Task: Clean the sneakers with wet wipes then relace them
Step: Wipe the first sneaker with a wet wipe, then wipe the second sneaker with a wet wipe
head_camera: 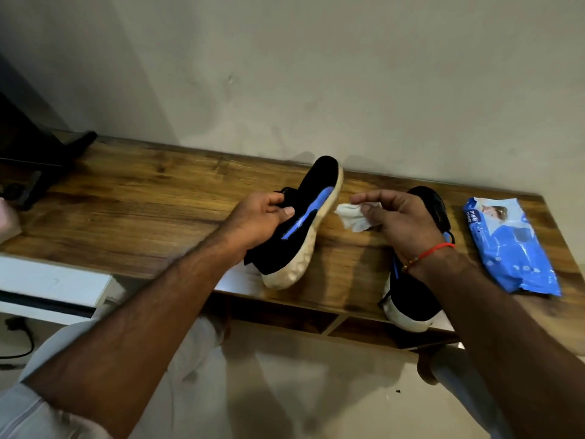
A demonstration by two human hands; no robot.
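My left hand (261, 217) grips a black sneaker (304, 217) with a blue side stripe and a dirty white sole, holding it tilted on its side above the wooden table (142, 210). A crumpled white wet wipe (354, 217) is pinched in my right hand (402, 220), just right of the sneaker's sole and a small gap away from it. The second black sneaker (411, 289) lies on the table under my right wrist, its white heel hanging over the front edge. I see no laces clearly.
A blue pack of wet wipes (509, 245) lies at the table's right end. A dark stand or screen base (41, 153) occupies the far left. The wall runs right behind the table. A white shelf (53, 286) sits lower left.
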